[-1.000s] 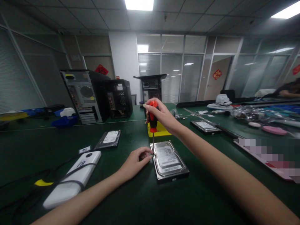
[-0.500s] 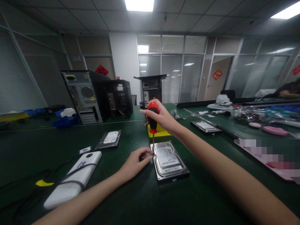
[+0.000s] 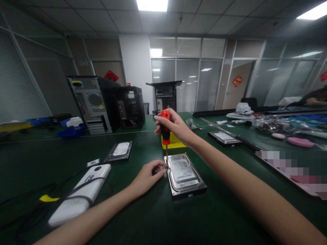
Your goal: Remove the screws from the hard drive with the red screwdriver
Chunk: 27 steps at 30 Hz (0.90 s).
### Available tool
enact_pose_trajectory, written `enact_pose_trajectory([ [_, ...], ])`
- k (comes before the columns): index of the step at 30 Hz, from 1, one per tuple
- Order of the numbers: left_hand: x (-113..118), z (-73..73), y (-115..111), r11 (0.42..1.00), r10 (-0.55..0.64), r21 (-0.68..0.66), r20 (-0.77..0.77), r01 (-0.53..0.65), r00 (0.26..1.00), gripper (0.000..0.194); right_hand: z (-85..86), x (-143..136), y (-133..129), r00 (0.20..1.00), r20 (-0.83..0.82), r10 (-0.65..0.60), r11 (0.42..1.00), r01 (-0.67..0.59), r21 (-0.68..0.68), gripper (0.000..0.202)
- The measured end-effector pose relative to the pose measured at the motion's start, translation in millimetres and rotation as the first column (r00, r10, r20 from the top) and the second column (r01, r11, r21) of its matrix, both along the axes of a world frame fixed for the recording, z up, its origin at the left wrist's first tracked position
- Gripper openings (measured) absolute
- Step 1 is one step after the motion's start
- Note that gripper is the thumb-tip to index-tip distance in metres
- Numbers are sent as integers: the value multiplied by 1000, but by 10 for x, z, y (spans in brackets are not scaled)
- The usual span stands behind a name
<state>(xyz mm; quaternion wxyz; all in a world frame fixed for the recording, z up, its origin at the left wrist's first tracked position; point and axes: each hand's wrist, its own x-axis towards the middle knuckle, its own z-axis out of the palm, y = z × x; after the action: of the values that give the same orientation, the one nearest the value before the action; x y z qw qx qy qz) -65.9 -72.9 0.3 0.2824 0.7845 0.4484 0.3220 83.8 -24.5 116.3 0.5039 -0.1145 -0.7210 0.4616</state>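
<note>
My right hand (image 3: 176, 127) is wrapped round the red and black handle of a screwdriver (image 3: 166, 134), with the thumb stretched along it near the top. The screwdriver stands almost upright, its shaft pointing down at the left edge of a silver hard drive (image 3: 182, 172). That drive lies flat on the green table, label side up. My left hand (image 3: 150, 175) rests on the table at the drive's left side. Its thumb and fingers are pinched together close to the screwdriver's tip; whatever is between them is too small to tell. A yellow object (image 3: 173, 142) sits behind the drive.
A second hard drive (image 3: 119, 151) lies to the left, a third (image 3: 224, 138) to the right. A white power bank (image 3: 81, 194) with a dark cable is at left front. Computer cases (image 3: 92, 105) stand behind. Plastic bags (image 3: 270, 124) and a pink-edged tray (image 3: 283, 173) are on the right.
The screwdriver handle has tipped slightly left and turned a little, and my right hand's fingers have loosened and shifted on it. My left hand and the drive look unmoved.
</note>
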Motion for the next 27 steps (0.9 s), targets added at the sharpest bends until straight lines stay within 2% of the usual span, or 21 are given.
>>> enact_pose_trajectory([
  [2, 0, -7, 3, 1000, -1, 1, -1, 1, 1000, 20, -8, 3, 11, 1000, -2, 12, 1000, -12, 13, 28],
  [7, -2, -9, 4, 1000, -8, -7, 0, 8, 1000, 20, -32, 0, 38, 998, -16, -55, 998, 56, 23, 29],
  [14, -10, 4, -13, 1000, -6, -14, 4, 6, 1000, 20, -43, 1, 65, 1000, -24, -5, 1000, 5, 9, 22],
  [17, -7, -7, -10, 1000, -6, -14, 9, 6, 1000, 20, -42, -4, 59, 998, -58, -16, 1000, 17, 10, 29],
  [21, -6, -23, 7, 1000, -4, -4, 12, 4, 1000, 20, -49, -8, 38, 1000, -16, 13, 1000, -14, -12, 35],
  [27, -10, -18, 11, 1000, -8, -6, 8, 8, 1000, 19, -37, -14, 11, 997, 11, 71, 997, -71, -18, 20],
])
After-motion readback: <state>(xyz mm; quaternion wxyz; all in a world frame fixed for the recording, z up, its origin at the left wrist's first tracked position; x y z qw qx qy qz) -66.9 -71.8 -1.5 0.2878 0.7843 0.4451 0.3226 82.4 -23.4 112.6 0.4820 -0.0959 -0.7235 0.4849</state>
